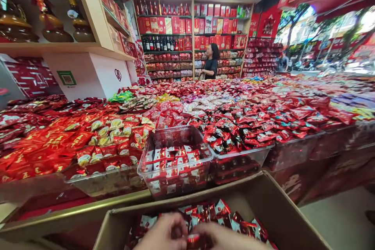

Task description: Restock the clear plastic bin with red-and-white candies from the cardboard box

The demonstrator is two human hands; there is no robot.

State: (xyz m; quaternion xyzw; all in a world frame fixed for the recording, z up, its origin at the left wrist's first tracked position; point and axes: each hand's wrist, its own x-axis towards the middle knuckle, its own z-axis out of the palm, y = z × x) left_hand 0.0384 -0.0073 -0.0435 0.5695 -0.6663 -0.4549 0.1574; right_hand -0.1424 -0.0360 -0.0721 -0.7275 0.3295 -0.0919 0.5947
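Note:
Both hands are low in an opened cardboard box [278, 207], among red and white wrapped packets [222, 208]. My left hand [165, 232] has its fingers curved and apart from the thumb, and a dark gap shows between them with nothing visible held. Opposite it, my right hand [225, 238] is smeared by motion, palm side down, and its fingertips cannot be made out. A red shiny packet [193, 238] lies between the two hands, close to both. Just beyond the box, a clear plastic bin [175, 166] is partly filled with similar red and white packets.
Bins of red packets [237, 129] and gold-printed red packets [114, 144] flank the clear bin. Heaped sweets stretch back to shelves [193, 39] of bottles and boxes. A person in dark clothing [211, 64] stands there. A cabinet [88, 19] overhangs the left side.

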